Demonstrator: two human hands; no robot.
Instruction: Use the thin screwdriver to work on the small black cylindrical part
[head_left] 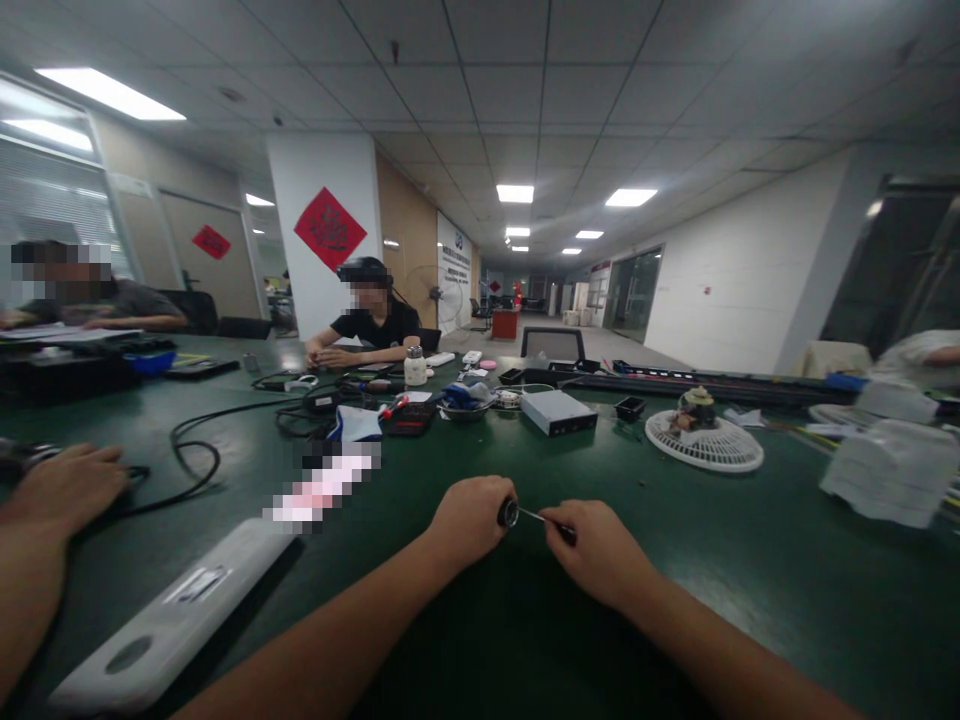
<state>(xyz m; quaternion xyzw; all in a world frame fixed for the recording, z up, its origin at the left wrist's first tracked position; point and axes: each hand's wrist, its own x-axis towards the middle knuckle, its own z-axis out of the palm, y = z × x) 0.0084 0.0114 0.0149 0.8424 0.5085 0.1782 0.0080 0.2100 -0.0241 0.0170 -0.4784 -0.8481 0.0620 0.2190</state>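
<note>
Bare arms (360, 615) stretch out. Left hand (471, 520) squeezes a round thing (508, 512), right hand (598, 548) pinches a thin tool (534, 515). Work looks partway; I can't tell what's left.

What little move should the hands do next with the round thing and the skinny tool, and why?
I'd probably guide the tip of the thin metal tool gently to the end of the round dark part. The right hand grips the tool, which points at that part, and the left hand holds the part. Whether they touch is too small to tell.
</note>
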